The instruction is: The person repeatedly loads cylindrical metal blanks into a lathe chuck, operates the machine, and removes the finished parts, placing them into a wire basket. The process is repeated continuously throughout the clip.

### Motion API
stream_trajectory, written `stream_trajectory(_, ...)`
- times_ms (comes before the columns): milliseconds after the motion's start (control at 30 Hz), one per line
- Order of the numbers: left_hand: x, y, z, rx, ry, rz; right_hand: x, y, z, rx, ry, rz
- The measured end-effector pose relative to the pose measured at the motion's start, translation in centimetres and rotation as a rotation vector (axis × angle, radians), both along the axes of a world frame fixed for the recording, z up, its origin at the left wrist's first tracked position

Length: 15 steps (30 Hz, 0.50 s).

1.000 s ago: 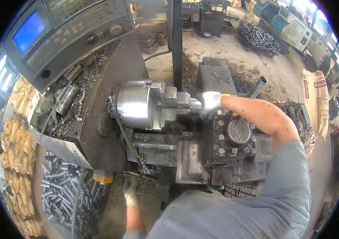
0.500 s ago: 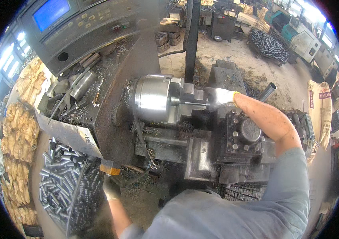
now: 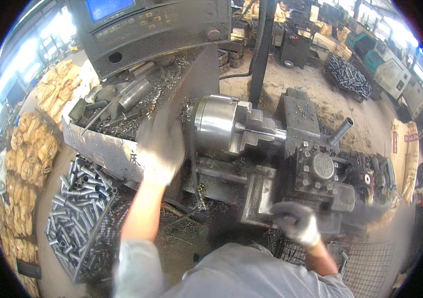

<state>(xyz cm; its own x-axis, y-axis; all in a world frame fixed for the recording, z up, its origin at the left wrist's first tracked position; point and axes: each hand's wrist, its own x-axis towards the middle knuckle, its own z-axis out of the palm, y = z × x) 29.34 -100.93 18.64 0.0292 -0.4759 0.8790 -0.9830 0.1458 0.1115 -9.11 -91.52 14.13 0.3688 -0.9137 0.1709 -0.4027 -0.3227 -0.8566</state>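
My left hand, in a whitish work glove, is raised in front of the lathe's headstock; motion smears its fingers. To its right is the lathe chuck, shiny and round with stepped jaws. A slim metal workpiece sits between the jaws and reaches toward the dark block at the right. My right hand, in a glove with dark, soiled fingers, is at the front of the carriage, below the bolted tool post. Its fingers are blurred, and whether they touch a handle there cannot be made out.
A control panel with a blue screen stands at the back left. Below left, a mesh bin holds many metal tubes. An upright pipe rises behind the tool post. Stacked brown sacks line the left; metal chips litter the machine.
My left hand has risen from low beside the orange block to the headstock. My right hand has left the workpiece by the chuck and come back to the carriage front. The view has shifted.
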Motion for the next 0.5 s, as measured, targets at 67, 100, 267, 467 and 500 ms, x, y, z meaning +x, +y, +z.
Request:
stream_trajectory(67,-0.8,-8.2,4.9,0.097,0.039,-0.009,0.7,0.3,-2.3,0.158,-0.01,0.074)
stream_trajectory(100,-0.7,-11.5,6.5,0.282,0.05,0.12,0.8,0.2,-3.3,0.232,-0.041,0.106)
stream_trajectory(267,0.0,-20.6,9.3,0.672,-0.06,0.379,0.1,0.5,-7.4,0.221,-0.046,0.233)
stream_trajectory(467,-7.8,-5.5,-2.5,0.191,0.026,-0.345,0.9,1.8,-12.2,0.379,0.006,0.344)
stream_trajectory(500,-8.6,-0.2,-6.0,0.392,-0.003,-0.289,1.8,2.0,-13.0,0.414,-0.036,0.362)
